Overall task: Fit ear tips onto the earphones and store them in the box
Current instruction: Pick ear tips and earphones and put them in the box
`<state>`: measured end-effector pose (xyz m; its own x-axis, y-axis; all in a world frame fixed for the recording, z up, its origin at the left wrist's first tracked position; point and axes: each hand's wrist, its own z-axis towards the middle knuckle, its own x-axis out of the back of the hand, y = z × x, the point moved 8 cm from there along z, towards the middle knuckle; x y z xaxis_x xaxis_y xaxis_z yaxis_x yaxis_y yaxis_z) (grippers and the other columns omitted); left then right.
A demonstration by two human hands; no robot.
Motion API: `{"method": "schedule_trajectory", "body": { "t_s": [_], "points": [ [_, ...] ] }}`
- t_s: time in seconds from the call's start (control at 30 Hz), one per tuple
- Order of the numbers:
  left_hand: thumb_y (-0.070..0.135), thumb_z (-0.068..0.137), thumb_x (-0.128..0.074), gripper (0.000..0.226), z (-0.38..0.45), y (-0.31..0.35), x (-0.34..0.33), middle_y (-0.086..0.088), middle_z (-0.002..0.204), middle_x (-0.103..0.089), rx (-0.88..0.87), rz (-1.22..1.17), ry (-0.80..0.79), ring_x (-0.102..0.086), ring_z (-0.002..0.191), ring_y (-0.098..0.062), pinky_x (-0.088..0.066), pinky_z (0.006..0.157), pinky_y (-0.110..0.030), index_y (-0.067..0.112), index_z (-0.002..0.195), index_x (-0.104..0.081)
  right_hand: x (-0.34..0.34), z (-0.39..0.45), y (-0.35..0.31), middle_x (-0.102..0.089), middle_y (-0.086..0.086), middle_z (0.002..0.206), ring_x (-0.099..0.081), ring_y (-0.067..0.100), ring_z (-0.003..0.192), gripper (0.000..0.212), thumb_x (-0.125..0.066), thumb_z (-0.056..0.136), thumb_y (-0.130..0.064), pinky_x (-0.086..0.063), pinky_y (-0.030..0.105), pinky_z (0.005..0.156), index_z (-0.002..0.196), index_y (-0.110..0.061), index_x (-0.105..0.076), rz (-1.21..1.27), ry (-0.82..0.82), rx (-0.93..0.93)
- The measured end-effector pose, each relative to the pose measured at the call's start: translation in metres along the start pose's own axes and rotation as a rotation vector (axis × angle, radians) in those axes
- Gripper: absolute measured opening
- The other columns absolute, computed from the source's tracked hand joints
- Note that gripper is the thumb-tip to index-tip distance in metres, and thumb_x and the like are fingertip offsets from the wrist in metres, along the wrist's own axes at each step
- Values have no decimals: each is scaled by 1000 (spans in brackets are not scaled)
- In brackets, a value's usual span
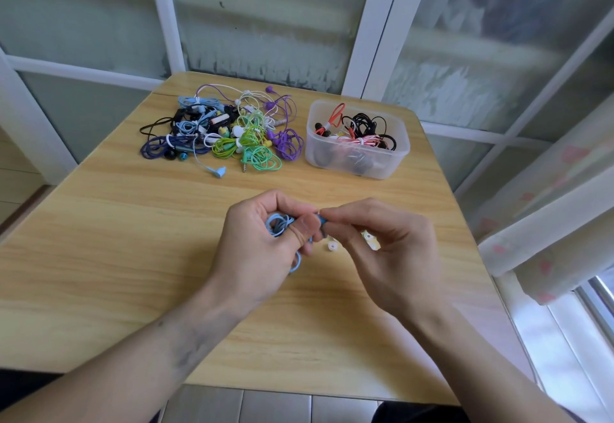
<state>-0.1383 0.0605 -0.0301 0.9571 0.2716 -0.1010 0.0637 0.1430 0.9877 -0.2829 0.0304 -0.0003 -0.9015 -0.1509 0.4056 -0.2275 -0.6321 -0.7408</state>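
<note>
My left hand [262,243] grips a coiled light-blue earphone [278,224], its cable looping out below the palm. The blue earbud [321,219] sticks out between both hands, and my right hand [382,243] pinches at its tip with thumb and forefinger. The ear tip between those fingers is hidden. A loose white ear tip [331,246] lies on the table just under the hands, and a few more pale ear tips [370,239] show beneath my right hand. The clear plastic box [357,165] stands at the back right holding black, red and striped earphones.
A tangled pile of earphones [229,131] in blue, green, purple, white and black lies at the back left of the wooden table [133,256]. Frosted window panes rise behind it, and a curtain [548,216] hangs at the right edge.
</note>
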Motion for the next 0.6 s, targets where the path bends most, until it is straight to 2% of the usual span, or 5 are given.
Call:
{"method": "schedule_trajectory", "body": {
  "t_s": [0.1, 0.2, 0.27, 0.4, 0.6],
  "points": [
    [5, 84, -69, 5, 1, 1, 3, -5, 60, -66, -4, 15, 7, -56, 51, -14, -45, 47, -26, 5, 80, -65, 2, -3, 2, -76, -13, 83, -71, 15, 72, 17, -79, 83, -11, -55, 39, 65, 93, -24, -78, -37, 11, -30],
    [14, 80, -72, 12, 1, 5, 3, -8, 64, -68, -35, 25, -22, -57, 53, -16, -45, 48, -27, 4, 82, -65, 1, -2, 11, -76, -5, 75, -69, 11, 62, 13, -81, 77, -11, -54, 26, 62, 85, -20, -77, 171, 5, -189],
    [21, 75, -72, 17, 1, 11, 1, -12, 66, -68, -76, 55, -48, -57, 54, -18, -44, 47, -28, 7, 80, -66, 0, 0, 14, -75, 4, 71, -65, 13, 55, 8, -79, 74, -10, -52, 23, 56, 82, -12, -76, 315, -3, -259],
    [18, 75, -72, 12, 0, 20, -2, -14, 64, -65, -121, 100, -88, -56, 52, -14, -43, 47, -25, 8, 77, -66, -4, 0, 18, -72, 13, 70, -61, 20, 54, 10, -74, 75, -9, -52, 27, 57, 82, -1, -73, 443, -112, -302],
    [21, 71, -70, 18, 1, 18, -4, -8, 64, -67, -90, 59, -163, -58, 52, -12, -47, 48, -24, 6, 78, -65, -4, 3, 16, -75, 6, 76, -66, 22, 60, 12, -74, 74, -10, -54, 27, 63, 84, -4, -74, 472, -184, -227]
  ]
}}
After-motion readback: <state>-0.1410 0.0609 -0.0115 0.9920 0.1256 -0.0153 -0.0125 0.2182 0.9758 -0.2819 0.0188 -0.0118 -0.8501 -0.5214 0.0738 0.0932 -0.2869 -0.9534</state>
